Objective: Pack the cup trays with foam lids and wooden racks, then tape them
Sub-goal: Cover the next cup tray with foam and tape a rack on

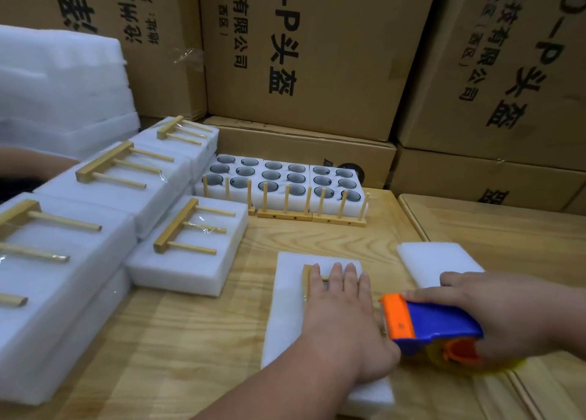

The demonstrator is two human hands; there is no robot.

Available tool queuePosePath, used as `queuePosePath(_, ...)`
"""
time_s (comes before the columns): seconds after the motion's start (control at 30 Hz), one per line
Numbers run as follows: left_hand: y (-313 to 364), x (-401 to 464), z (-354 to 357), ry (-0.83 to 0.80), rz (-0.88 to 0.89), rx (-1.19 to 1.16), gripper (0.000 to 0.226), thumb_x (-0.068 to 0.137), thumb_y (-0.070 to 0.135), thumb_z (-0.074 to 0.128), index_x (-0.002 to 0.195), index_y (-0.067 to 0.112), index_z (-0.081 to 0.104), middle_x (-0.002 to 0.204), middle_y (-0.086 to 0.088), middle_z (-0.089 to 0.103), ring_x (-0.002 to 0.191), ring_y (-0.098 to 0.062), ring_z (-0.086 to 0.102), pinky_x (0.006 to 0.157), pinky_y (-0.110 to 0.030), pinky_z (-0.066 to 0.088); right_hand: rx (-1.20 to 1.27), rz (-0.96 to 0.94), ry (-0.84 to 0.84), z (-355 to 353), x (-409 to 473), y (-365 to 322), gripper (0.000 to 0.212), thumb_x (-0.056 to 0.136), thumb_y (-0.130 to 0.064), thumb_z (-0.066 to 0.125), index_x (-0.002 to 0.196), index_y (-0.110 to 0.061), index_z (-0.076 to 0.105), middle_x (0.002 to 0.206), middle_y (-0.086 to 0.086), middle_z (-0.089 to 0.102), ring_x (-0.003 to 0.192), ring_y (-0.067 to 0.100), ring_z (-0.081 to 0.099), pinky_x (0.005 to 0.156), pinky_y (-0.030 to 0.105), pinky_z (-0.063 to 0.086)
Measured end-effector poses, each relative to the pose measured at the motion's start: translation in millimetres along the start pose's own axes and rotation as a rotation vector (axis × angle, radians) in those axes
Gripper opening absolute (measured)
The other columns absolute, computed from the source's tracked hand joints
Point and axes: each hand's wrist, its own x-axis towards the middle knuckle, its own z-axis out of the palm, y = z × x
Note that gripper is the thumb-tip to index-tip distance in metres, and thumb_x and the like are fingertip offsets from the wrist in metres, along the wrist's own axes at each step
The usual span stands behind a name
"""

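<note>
Left hand: your left hand [341,311] lies flat, fingers straight and spread, pressing down on a wooden rack [307,277] that rests on a white foam pack [285,318].
Right hand: your right hand [504,315] is curled around a blue and orange tape dispenser [428,327], just right of your left hand.
Dispenser: its orange front edge sits beside your left thumb, at the right edge of the foam pack.
Foam pack: under your left palm, on the wooden table [196,331].
Loose foam lid: a white foam lid [437,261] lies just beyond your right hand, touching your fingertips.
Finished packs: 4 foam packs with racks [190,245] on top sit left of your left hand, some stacked.
Open cup trays: 3 cup trays [282,178], each showing 6 dark cups, stand beyond your left fingertips, with upright racks [310,213] just in front of them.
Background: cardboard boxes [301,55] with printed characters rise behind the trays; a foam pile [60,86] sits far left.
</note>
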Motion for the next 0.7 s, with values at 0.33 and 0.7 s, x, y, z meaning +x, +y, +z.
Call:
queuePosePath(0.33, -2, -3, -3, 0.0, 0.036, 0.006, 0.105, 0.087, 0.069, 0.04, 0.162, 0.014, -0.009, 0.169, -0.017, -0.013, 0.155, -0.038, -0.016, 0.113, -0.068, -0.021, -0.31, -0.044, -0.185, -55, 33, -37, 0.085, 0.079, -0.048, 0.059, 0.141, -0.07, 0.005, 0.105, -0.01, 0.041, 0.091, 0.019, 0.05, 0.082, 0.041, 0.05)
queuePosePath(0.7, 0, 3, 2, 0.009, 0.036, 0.044, 0.108, 0.086, 0.08, 0.036, 0.163, 0.016, -0.004, 0.169, -0.02, -0.011, 0.154, -0.042, -0.015, 0.112, -0.071, -0.018, 0.11, 0.07, -0.425, -54, 32, -33, 0.083, 0.076, -0.034, 0.072, 0.137, -0.071, 0.029, 0.11, -0.009, 0.056, 0.096, 0.021, 0.068, 0.082, 0.038, 0.06)
